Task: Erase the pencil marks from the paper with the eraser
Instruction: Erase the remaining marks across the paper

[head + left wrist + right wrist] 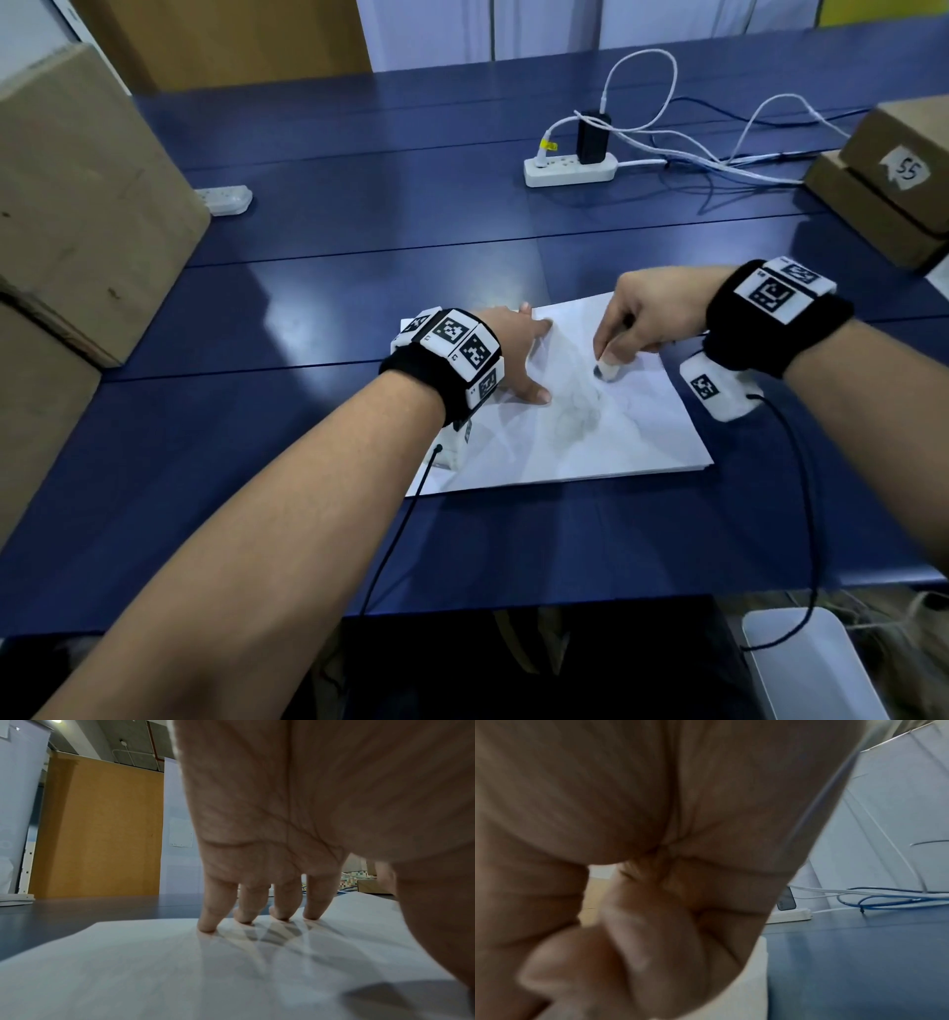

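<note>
— Two hands on one sheet, each with its own job. See the left hand (516, 360)? Its fingers (246, 908) are spread and fairly straight, tips planted on the paper (631, 437) near its 9 o'clock edge. I'd say that's to pin the sheet so it won't skate on the blue table (359, 231).

— And the right hand (642, 321)?

— It's curled tight, pinching the eraser (609, 371) between thumb and fingertips, the darkened tip pressed onto the sheet a little toward 1 o'clock of centre. Gripping it that low gives firm pressure, I'd judge.

— Where are the pencil marks (577, 413)?

— Faint grey scribbles around the middle of the sheet, toward 7 o'clock from the eraser, close beside the left thumb. Some still need rubbing out, by the look of them.

— Can you read what was drawn?

— No, too pale and smudged to make out. The right wrist view is blurred, mostly palm and knuckles, and the eraser can't be picked out there. The left wrist view shows fingertips and their shadows, but no marks.

— Anything else about?

— At 12 o'clock, well apart, a white power strip (570, 169) with a tangle of cables (719, 159); cardboard boxes (87, 205) at 9 and 3 o'clock, cut off by the frame.
</note>
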Demonstrator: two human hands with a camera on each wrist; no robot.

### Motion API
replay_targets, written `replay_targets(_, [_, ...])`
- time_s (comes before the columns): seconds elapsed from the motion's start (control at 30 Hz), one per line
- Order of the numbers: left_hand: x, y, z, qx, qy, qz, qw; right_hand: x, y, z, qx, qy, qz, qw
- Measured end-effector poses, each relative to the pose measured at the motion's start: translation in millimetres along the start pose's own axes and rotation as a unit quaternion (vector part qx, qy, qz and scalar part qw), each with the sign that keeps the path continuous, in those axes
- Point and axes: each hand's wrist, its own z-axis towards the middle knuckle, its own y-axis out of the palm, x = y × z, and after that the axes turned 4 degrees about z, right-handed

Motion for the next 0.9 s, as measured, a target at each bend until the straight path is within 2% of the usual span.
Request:
replay_targets(0.07, [1,0,0,-0.001,-0.001,0.001,1.000,2,-1,2,0.022,0.001,-0.006,1.000])
replay_targets(0.2, [0,1,1,0.002,0.000,0.000,1.000,6,-8,18,0.188,0.030,-0.049,0.981])
replay_targets(0.27, [-1,2,1,0.004,0.001,0.002,1.000,7,-7,22,0.216,0.035,-0.041,0.975])
replay_targets(0.33, [-1,2,2,0.003,0.001,0.001,1.000,6,-5,17,0.189,0.024,-0.050,0.980])
replay_targets(0.43, [-2,2,3,-0.002,0.000,0.001,1.000,-1,-1,-1,0.046,0.003,-0.036,0.998])
replay_targets(0.47, [-2,1,3,-0.004,-0.001,0.002,1.000,-2,-1,-4,0.016,0.001,-0.027,1.000])
replay_targets(0.5, [-2,1,3,-0.006,-0.002,0.002,1.000,-1,-1,-4,0.015,0.000,-0.029,0.999])
replay_targets(0.67, [-1,0,3,-0.004,0.000,0.003,1.000,9,-10,20,0.202,0.029,-0.058,0.977])
replay_targets(0.73, [0,1,3,-0.003,0.001,0.004,1.000,11,-11,23,0.218,0.032,-0.051,0.974])
replay_targets(0.8, [0,1,2,-0.004,0.000,0.005,1.000,9,-8,15,0.165,0.020,-0.056,0.985])
replay_targets(0.9, [-1,1,3,-0.004,-0.002,0.007,1.000,0,-2,-3,0.025,0.006,-0.008,1.000])
